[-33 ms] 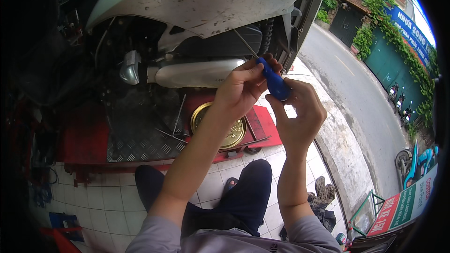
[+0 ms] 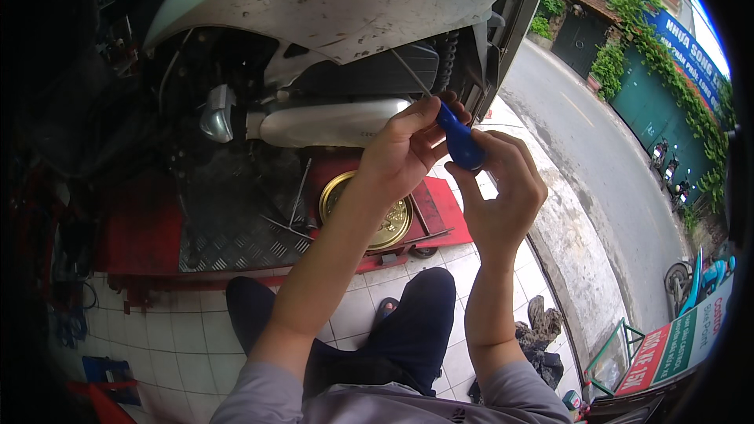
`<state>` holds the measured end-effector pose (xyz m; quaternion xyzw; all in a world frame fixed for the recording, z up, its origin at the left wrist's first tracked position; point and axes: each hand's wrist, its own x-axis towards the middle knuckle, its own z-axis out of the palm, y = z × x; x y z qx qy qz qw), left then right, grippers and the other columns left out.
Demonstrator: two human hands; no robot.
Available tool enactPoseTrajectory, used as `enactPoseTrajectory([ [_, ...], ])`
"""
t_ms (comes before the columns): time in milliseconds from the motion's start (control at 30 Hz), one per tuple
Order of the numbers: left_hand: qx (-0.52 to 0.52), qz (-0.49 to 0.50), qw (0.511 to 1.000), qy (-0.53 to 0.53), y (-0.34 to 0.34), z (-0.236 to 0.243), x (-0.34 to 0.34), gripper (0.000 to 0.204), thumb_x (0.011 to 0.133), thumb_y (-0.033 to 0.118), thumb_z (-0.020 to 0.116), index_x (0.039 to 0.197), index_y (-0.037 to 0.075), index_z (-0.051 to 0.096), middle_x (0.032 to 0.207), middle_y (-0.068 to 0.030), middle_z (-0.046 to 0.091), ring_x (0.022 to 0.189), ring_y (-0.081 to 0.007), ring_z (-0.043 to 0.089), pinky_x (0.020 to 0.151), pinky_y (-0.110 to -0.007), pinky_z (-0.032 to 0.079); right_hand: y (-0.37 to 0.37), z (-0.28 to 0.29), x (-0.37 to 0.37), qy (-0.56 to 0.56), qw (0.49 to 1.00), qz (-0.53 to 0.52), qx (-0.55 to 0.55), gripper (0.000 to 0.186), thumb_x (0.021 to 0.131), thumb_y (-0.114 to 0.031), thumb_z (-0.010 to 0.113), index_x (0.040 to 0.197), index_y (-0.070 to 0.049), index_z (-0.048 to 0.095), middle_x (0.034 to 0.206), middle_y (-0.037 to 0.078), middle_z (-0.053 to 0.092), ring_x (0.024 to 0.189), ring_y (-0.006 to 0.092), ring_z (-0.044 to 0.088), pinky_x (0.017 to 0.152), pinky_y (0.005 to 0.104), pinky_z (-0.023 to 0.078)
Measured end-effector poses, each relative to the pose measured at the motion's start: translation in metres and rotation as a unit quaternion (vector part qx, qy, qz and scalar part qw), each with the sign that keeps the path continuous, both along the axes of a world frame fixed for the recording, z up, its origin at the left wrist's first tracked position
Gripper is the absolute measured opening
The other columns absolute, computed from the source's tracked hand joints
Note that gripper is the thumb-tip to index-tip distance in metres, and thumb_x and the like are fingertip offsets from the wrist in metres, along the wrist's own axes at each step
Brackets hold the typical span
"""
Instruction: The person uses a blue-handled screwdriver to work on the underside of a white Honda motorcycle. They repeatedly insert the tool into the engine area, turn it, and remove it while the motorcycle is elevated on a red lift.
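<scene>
A screwdriver (image 2: 463, 145) with a bulbous blue handle slants up and left, its thin metal shaft reaching to the lower edge of the motorbike's silver side panel (image 2: 338, 12). The exact spot where its tip meets the panel is hard to make out. My left hand (image 2: 412, 137) is closed around the front of the handle, where the shaft begins. Around the handle's rounded back end, the thumb and fingers of my right hand (image 2: 506, 180) are closed. Just below and left of the hands runs the silver exhaust muffler (image 2: 322, 122).
Under the bike is a red lift platform (image 2: 141, 224) with a dark tread plate. A round gold tray (image 2: 400, 228) of small metal parts and a T-shaped metal tool (image 2: 298, 196) lie on it. Dark rags (image 2: 542, 338) lie on the tiles at right, beside the street.
The blue handle has turned slightly between my fingers. Both hands stay in nearly the same place. On the street, the turquoise motorbike has shifted a little.
</scene>
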<state>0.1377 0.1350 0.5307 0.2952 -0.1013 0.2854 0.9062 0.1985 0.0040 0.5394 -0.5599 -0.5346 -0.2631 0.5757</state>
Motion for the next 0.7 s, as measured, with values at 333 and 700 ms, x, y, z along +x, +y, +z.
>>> enactPoseTrajectory([
  [333, 0.007, 0.023, 1.0, -0.001, 0.003, -0.008, 0.001, 0.034, 0.091, 0.02, 0.068, 0.116, -0.001, 0.057, 0.101, -0.0081, 0.062, 0.096, -0.0175, 0.062, 0.088, -0.031, 0.05, -0.001, 0.003, -0.015, 0.121, 0.992, 0.023, -0.006, 0.038, 0.063, 0.001, 0.081, 0.099, -0.007, 0.072, 0.096, 0.008, 0.068, 0.08, 0.0205, 0.069, 0.071, 0.0302, 0.055],
  [700, 0.0, -0.003, 1.0, 0.001, 0.01, -0.013, 0.004, 0.029, 0.094, 0.007, 0.061, 0.12, -0.003, 0.053, 0.108, -0.0125, 0.062, 0.105, -0.0201, 0.062, 0.089, -0.03, 0.052, 0.001, 0.006, -0.004, -0.121, 0.991, -0.057, 0.014, 0.034, 0.066, 0.001, 0.08, 0.098, -0.005, 0.07, 0.103, 0.009, 0.067, 0.079, 0.0228, 0.068, 0.069, 0.0312, 0.056],
])
